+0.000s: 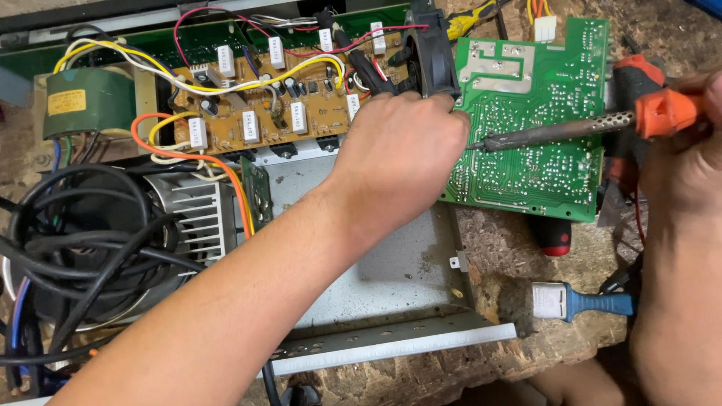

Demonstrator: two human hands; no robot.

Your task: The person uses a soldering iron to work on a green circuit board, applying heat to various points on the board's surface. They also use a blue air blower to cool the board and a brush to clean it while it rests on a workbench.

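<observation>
My left hand reaches across the open metal chassis and grips the left edge of a green circuit board that lies solder side up. My right hand holds a soldering iron by its orange handle. The iron's dark tip touches the board near its left edge, close to my left fingers. A small black fan stands just above my left hand.
A brown circuit board with white parts and coloured wires sits at the back. At left are a green-wrapped transformer, a finned heatsink and coiled black cables. A blue-handled tool and a red-and-black handle lie on the chipboard bench.
</observation>
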